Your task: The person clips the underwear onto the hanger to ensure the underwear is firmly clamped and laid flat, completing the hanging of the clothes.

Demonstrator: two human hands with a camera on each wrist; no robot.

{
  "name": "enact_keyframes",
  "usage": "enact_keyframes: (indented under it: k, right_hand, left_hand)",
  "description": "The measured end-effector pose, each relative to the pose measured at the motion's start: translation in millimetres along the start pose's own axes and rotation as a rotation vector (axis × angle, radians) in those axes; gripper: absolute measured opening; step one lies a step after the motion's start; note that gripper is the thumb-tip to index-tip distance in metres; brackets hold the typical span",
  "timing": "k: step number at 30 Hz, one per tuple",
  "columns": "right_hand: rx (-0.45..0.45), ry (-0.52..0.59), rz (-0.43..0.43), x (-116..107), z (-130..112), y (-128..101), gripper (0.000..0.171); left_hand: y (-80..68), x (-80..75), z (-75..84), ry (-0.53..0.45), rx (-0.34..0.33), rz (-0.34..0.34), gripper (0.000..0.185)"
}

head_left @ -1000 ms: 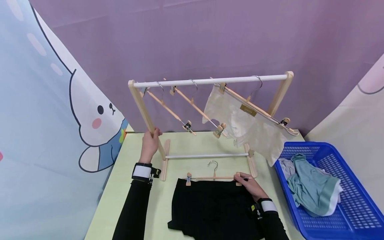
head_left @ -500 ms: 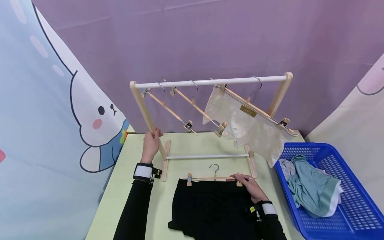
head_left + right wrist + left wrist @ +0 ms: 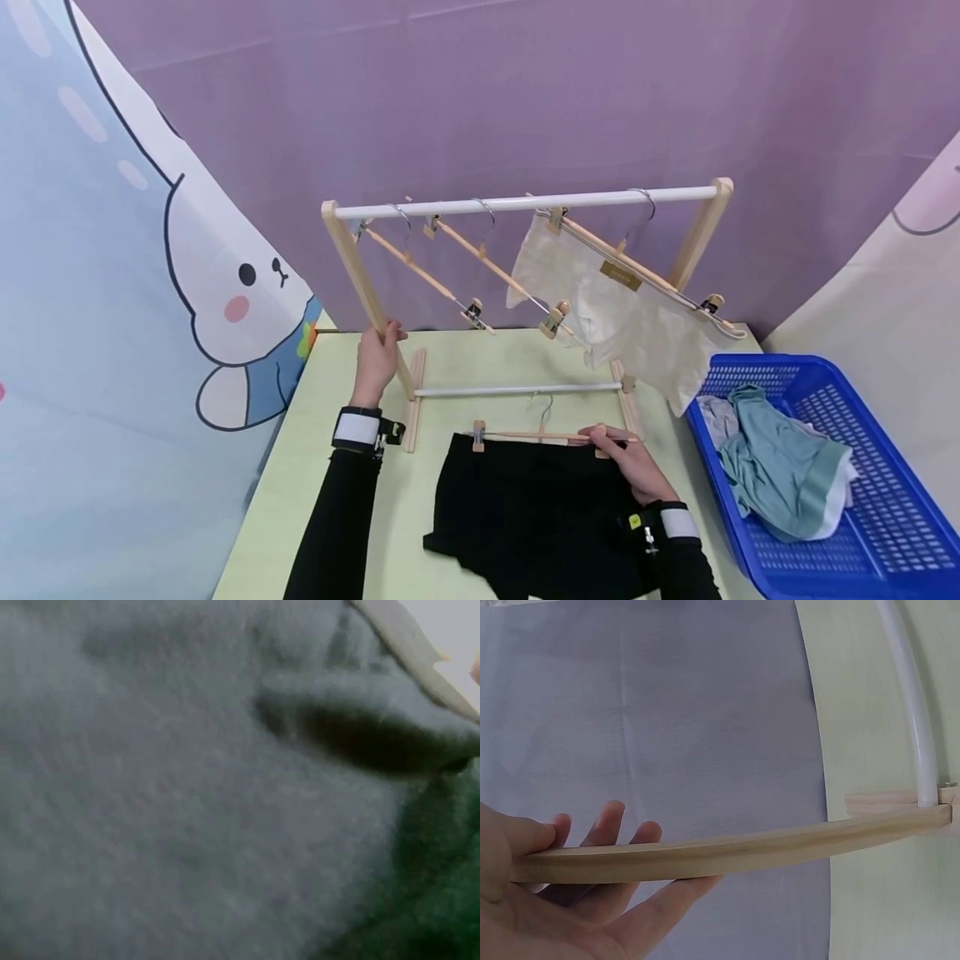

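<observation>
My left hand [image 3: 377, 362] grips the left upright [image 3: 358, 275] of a small wooden clothes rack; in the left wrist view the fingers wrap round that wooden bar [image 3: 727, 856]. My right hand [image 3: 628, 461] pinches the right end of a wooden clip hanger [image 3: 517, 434], by its clip. Black shorts [image 3: 532, 508] hang from the hanger's two clips, the lower part over the table. The hanger's metal hook [image 3: 547, 408] points up, in front of the rack's lower white bar [image 3: 517, 390]. Dark cloth [image 3: 187, 810] fills most of the right wrist view, blurred.
From the rack's white top rail [image 3: 525, 202] hang two bare clip hangers [image 3: 412, 265] and a hanger with cream shorts [image 3: 607, 292]. A blue basket [image 3: 825, 371] at right holds a teal garment [image 3: 780, 467] and other cloth. A purple curtain [image 3: 480, 100] stands behind the table.
My right hand has raised the hanger slightly and shifted it a little right, with the black shorts moving along. The left hand keeps its grip on the upright.
</observation>
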State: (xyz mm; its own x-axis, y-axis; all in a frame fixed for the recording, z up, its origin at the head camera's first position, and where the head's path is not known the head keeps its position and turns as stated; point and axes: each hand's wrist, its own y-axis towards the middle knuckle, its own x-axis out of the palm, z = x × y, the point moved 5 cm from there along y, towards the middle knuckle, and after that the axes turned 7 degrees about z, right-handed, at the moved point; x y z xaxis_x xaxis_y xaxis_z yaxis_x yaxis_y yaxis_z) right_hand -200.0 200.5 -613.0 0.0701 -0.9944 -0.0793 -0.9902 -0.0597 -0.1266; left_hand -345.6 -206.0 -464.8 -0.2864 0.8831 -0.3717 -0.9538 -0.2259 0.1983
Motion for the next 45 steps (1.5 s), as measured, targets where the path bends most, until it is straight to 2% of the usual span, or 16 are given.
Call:
enact_keyframes:
  k: [3,11,19,26,32,45]
  right_hand:
    - [-0.092,-0.035,0.005,-5,-15,-2,0.04]
    - [-0.223,-0.129,0.026,-15,-50,-11,0.033]
    - [-0.364,-0.257,0.104,-23,-90,-23,0.027]
    - [-0.529,-0.28,0.119,-24,-128,-36,0.029]
    - [-0.574,-0.315,0.189,-23,-148,-42,0.029]
    - [-0.768,-0.345,0.267,-20,-186,-53,0.038]
  left_hand:
    - [-0.8,-0.2,0.5,0.002,-0.001,0.001,0.032]
    - [-0.4,0.1,-0.4,-0.004,-0.017,-0.012,0.031]
    - [-1.5,-0.3,0.3,0.004,-0.012,-0.011,0.031]
    - [-1.9,-0.9,1.0,0.005,-0.007,-0.014,0.031]
    - [-0.5,-0.3,-0.3,0.009,0.0,-0.01,0.033]
    - [-2.7,-1.5,3.1,0.012,-0.012,-0.017,0.032]
